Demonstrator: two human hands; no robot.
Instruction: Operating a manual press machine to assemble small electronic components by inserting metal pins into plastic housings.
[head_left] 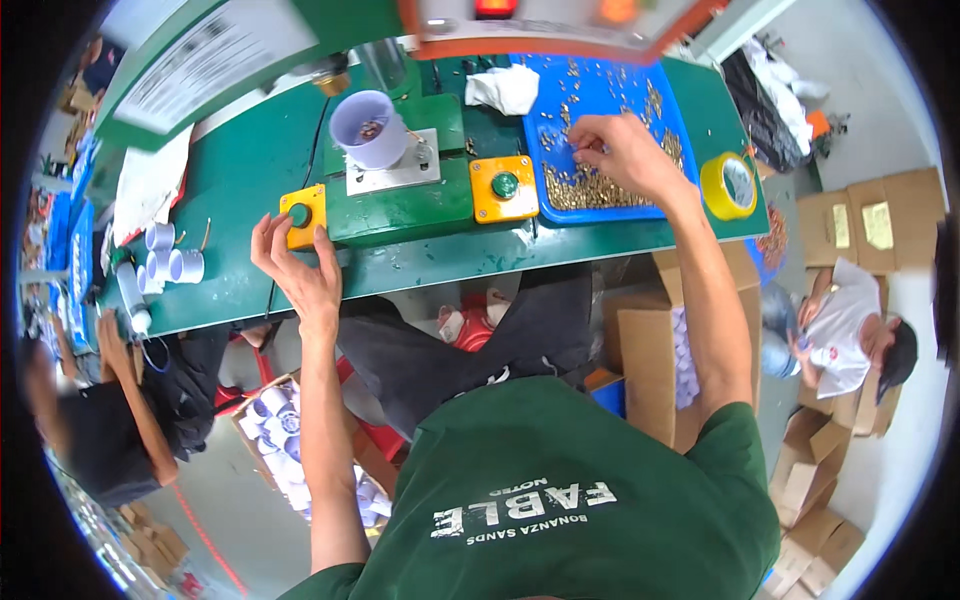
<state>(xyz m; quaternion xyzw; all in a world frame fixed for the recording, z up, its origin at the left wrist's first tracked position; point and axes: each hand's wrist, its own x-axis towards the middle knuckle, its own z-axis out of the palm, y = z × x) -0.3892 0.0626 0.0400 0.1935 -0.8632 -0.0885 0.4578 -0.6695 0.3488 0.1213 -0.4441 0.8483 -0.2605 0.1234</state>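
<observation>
My left hand (303, 275) rests at the left yellow button box (308, 237), its fingers spread around the box's near side, beside the round green button (299, 214). Over the blue tray (532, 130), the fingers of my right hand (632, 155) are pinched together; whatever they hold is too small to make out. Small brass-coloured metal pieces (590, 193) lie heaped below that hand. Between my hands, a lavender plastic cup (377, 152) sits on the metal plate (400, 178) of a green press, with small parts visible inside it. A second yellow button box (503, 202) stands beside the tray.
A white cloth (503, 90) and a yellow tape roll (729, 187) flank the tray. Several lavender cups (186, 266) and a bottle (132, 300) are at the table's left. Cartons of lavender parts (283, 440) stand below. Co-workers sit left and right (845, 330).
</observation>
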